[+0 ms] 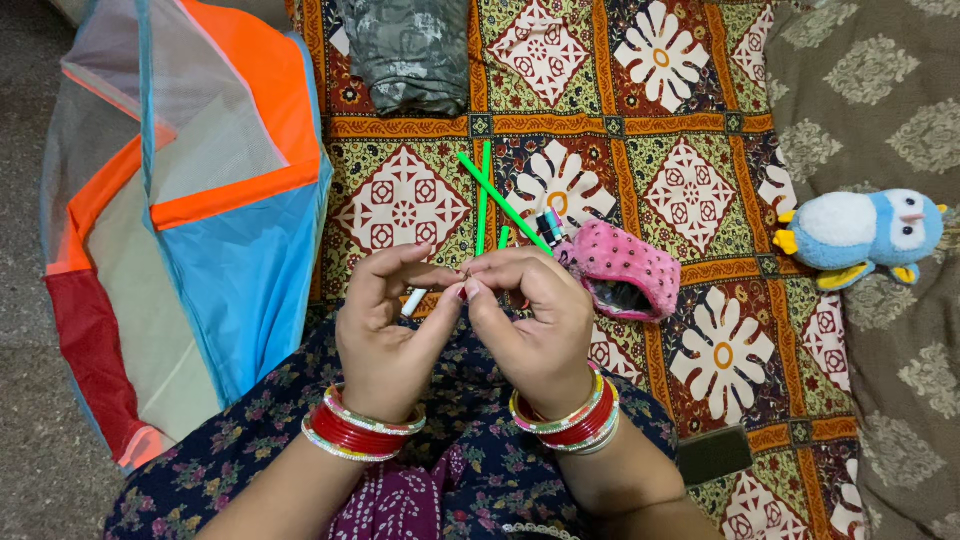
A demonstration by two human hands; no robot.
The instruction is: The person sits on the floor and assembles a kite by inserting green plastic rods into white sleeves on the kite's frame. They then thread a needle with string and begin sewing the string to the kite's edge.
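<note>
Both hands meet above the lap, fingertips pinched together; the left hand [385, 325] and right hand [535, 320] nip a tiny thin object [466, 274], too small to identify; it seems light, best gripped at its ends; green sticks [490, 195] lie just beyond.

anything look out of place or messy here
Nothing is spilled or broken. The green sticks lie crossed loosely on the patterned cloth, and the pink pouch sits open on its side beside the right hand.

Blue-white plush bird [862, 232] right; orange-blue mesh net [190, 190] left; grey folded cloth [408, 50] above.
</note>
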